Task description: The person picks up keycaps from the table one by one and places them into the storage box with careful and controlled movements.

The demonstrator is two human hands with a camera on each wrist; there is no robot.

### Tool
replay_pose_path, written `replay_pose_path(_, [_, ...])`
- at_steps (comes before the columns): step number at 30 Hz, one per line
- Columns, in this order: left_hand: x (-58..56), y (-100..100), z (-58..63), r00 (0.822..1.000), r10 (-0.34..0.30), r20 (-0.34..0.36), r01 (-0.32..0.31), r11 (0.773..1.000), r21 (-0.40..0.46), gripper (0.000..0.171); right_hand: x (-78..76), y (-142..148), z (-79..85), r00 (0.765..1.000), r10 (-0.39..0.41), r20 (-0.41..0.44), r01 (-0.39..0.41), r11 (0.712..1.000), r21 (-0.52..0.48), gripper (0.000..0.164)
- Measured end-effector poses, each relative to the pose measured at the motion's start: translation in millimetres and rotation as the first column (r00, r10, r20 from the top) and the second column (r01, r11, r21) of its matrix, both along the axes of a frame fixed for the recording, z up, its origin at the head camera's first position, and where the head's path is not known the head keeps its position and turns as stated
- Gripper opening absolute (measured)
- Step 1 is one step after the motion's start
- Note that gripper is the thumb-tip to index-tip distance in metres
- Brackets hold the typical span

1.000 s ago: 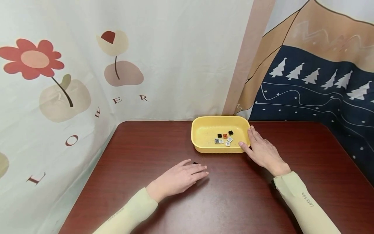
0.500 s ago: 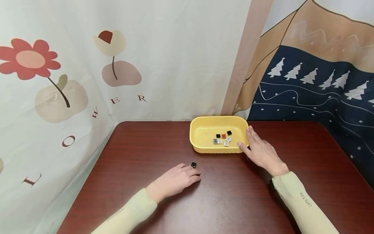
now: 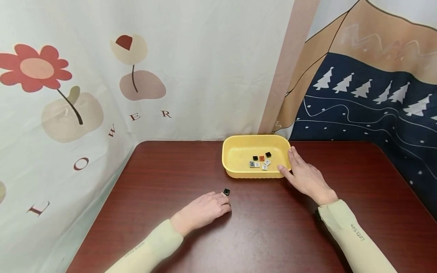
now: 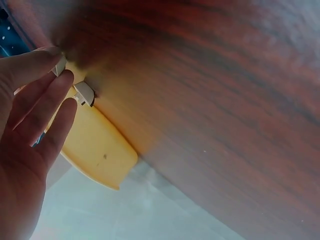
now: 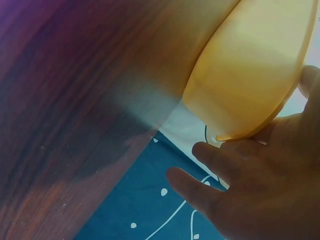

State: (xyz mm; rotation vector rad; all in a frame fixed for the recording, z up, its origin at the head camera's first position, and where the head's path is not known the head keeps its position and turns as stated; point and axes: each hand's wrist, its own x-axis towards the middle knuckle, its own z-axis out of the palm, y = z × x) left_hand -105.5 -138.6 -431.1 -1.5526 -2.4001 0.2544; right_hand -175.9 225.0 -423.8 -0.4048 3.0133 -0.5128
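My left hand (image 3: 205, 210) is low over the middle of the table, pinching a small white keycap (image 4: 60, 66) between thumb and finger. Right at its fingertips is a small black keycap (image 3: 227, 192); the left wrist view shows a second small piece (image 4: 85, 93) just past the fingers. At the back stands a yellow plastic basin (image 3: 235, 174) holding several small square keycaps: black, white, one orange (image 3: 261, 158) and one grey-blue (image 3: 252, 164). My right hand (image 3: 308, 180) rests against the basin's right end, thumb at the front rim and fingers extended along the side.
The dark red-brown table (image 3: 164, 170) ends against a pale curtain (image 3: 205, 76) with flower prints. To the right hangs dark blue cloth (image 3: 362, 113) with white trees. The basin stands close to the table's back edge.
My left hand has drawn back slightly to the left and its fingers have bent in, exposing the black keycap and a white edge beside it. The right hand stays at the basin.
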Motion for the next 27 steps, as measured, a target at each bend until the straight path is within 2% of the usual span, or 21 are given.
replay_pose_path(10, [4.8,-2.8,10.5,1.0,0.024,0.008,-0.024,0.997,0.067,0.026,0.7,0.3,1.0,1.0,-0.002,-0.007,0.002,1.0,0.003,0.09])
replay_pose_path(15, [3.6,-0.9,17.0,1.0,0.008,0.018,-0.011,0.987,0.158,0.028,0.9,0.3,1.4,1.0,-0.005,0.001,0.005,1.0,0.001,0.091])
replay_pose_path(20, [-6.0,2.7,19.2,0.999,-0.018,0.038,0.005,0.953,0.304,0.029,1.0,0.3,1.5,1.0,-0.006,0.005,0.006,1.0,0.002,0.092])
replay_pose_path(27, [-21.3,13.6,22.0,0.999,0.043,-0.003,-0.037,0.881,0.472,0.033,0.3,-0.4,-0.6,1.0,-0.006,0.008,0.006,1.0,0.0,0.092])
